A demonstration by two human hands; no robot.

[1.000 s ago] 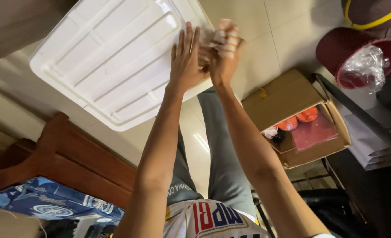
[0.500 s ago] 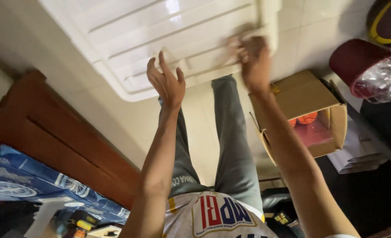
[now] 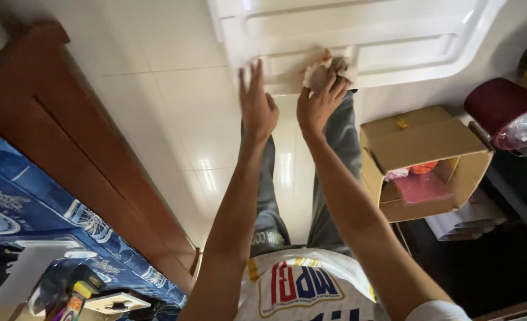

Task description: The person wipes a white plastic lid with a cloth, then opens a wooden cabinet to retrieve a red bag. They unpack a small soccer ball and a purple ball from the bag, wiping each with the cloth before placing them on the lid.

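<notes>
Right hand grips a crumpled pale cloth against the white ribbed plastic panel, top centre of frame. Left hand, fingers spread and empty, hovers beside it. Advisable: brace the panel, wipe along the ribs.

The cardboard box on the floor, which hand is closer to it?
The right hand. It clutches a crumpled cloth against the white plastic panel, just up and left of the cardboard box. The left hand is open, farther left, beyond the right one.
</notes>
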